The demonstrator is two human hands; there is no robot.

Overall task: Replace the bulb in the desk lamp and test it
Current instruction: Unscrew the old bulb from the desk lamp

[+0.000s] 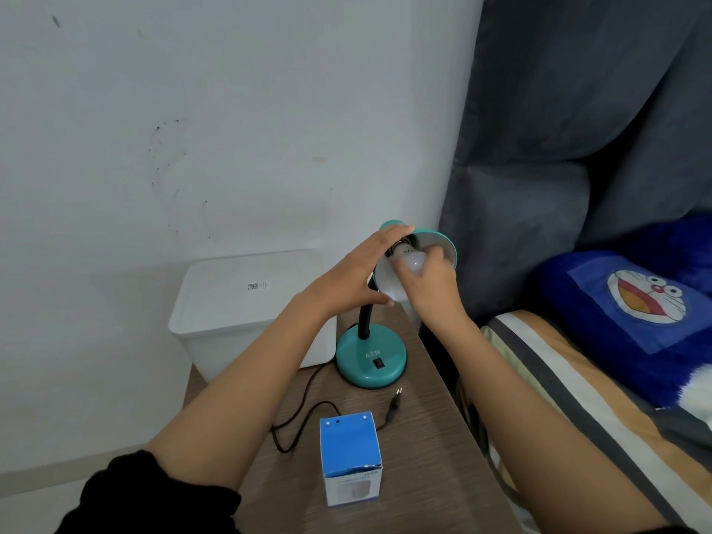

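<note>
A white plastic storage bin (246,302) with a lid stands at the far left of the wooden surface (424,449), against the wall; a small barcode label sits on its lid. A black sleeve (154,495) covers the left forearm near the bottom edge; the left hand (354,275) reaches up to the lampshade (443,244), its fingers (389,235) lying together over the outer back of the shade while the thumb runs underneath, so the hand cups the shade from the left. Below it the teal desk lamp's round base (370,360) rests on the surface just right of the bin; it bears the letters ATN and a black rocker switch (379,363), and a black gooseneck (364,321) rises from it to the shade. A black cord (300,414) loops across the surface and ends in a two-pin plug (393,402) lying loose, not in any socket. Near the front stands a blue and white bulb box (350,460), upright, its top flap torn open. The white bulb (408,264) sits in the mouth of the tilted shade; the right hand (431,279) grips its globe, fingers curled around it; whether its base is seated in the socket cannot quite be made out. Further right hangs a grey curtain (578,129), and a bed (558,379) with a striped sheet carries a blue cartoon-cat pillow (635,314).
</note>
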